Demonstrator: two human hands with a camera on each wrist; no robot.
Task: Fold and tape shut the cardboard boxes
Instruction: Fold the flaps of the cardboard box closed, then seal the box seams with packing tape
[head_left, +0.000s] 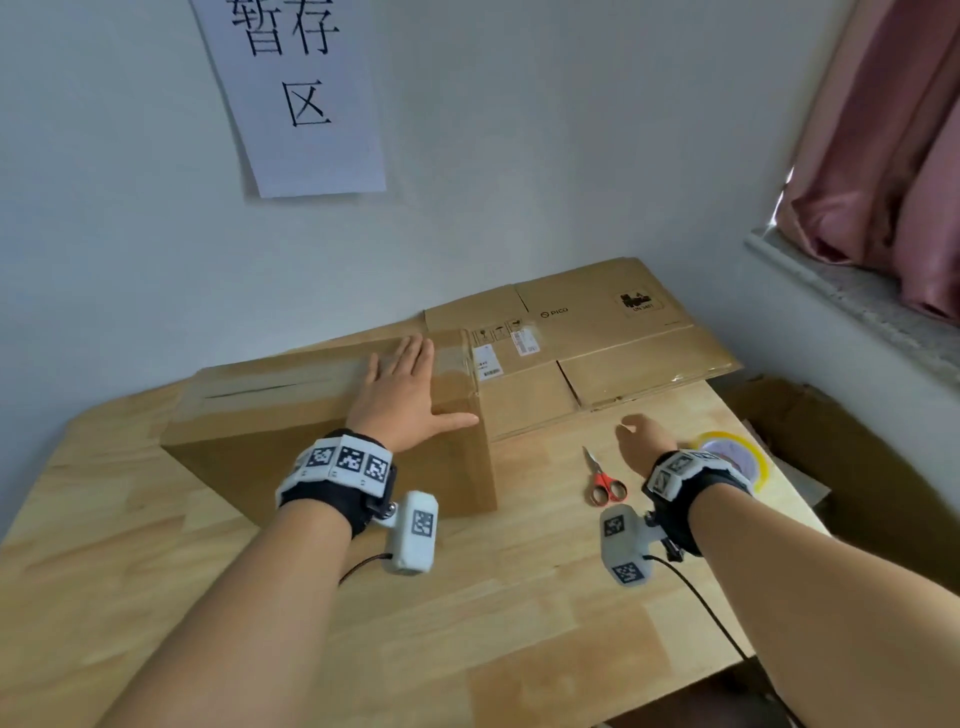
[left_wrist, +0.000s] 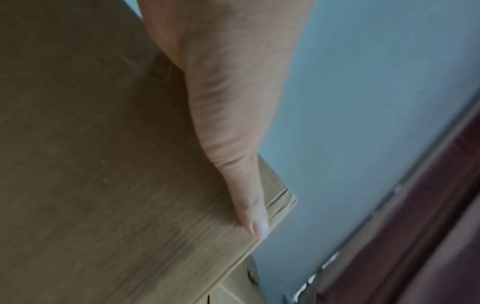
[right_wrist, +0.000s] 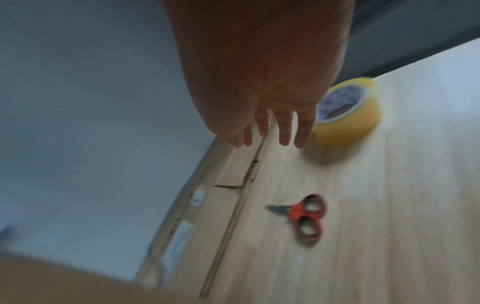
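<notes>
A closed cardboard box (head_left: 270, 405) stands on the wooden table (head_left: 519, 597), with clear tape along its top seam. My left hand (head_left: 402, 395) lies flat on the box top near its right edge, fingers straight; its thumb (left_wrist: 246, 201) runs along the box edge (left_wrist: 103, 164). My right hand (head_left: 641, 439) hovers over the table with fingers spread and nothing in it, fingertips (right_wrist: 283, 131) just short of the yellow tape roll (right_wrist: 348, 115). The tape roll (head_left: 740, 454) lies partly hidden behind my right wrist. Red-handled scissors (head_left: 605, 480) lie on the table left of that hand, also seen as scissors (right_wrist: 303, 216).
Flattened cardboard boxes (head_left: 597, 348) lie stacked at the back of the table against the wall. A paper sign (head_left: 296, 88) hangs on the wall. An open cardboard box (head_left: 831, 457) sits off the table's right edge, below a window sill (head_left: 857, 291) and pink curtain (head_left: 893, 130).
</notes>
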